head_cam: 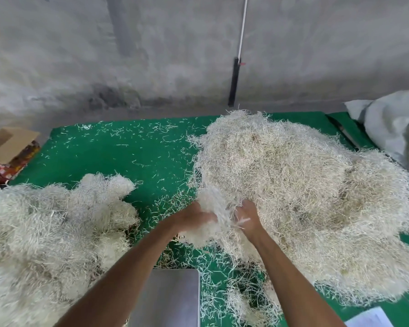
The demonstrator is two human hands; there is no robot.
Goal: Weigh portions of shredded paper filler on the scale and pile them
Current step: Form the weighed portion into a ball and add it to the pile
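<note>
Two heaps of shredded paper lie on a green felt-like table cover. The paper is thin, crinkled, off-white strands, tangled into fluffy mounds with frayed edges. The larger heap spreads over the right side of the table; the smaller heap sits at the left. Loose single strands speckle the green cloth between and behind them.

The left hand and the right hand are both sunk into the near left edge of the larger heap, fingers curled around one clump of paper held between them. The clump is blurred, its strands hanging in a bunch.

Just below the arms, at the near edge, sits one scale with a flat, smooth, grey metal plate, rounded at the corner and bare on top.

A grey woven sack slumps at the right. Brown cardboard sits at the left edge. The wall behind is rough grey concrete.
</note>
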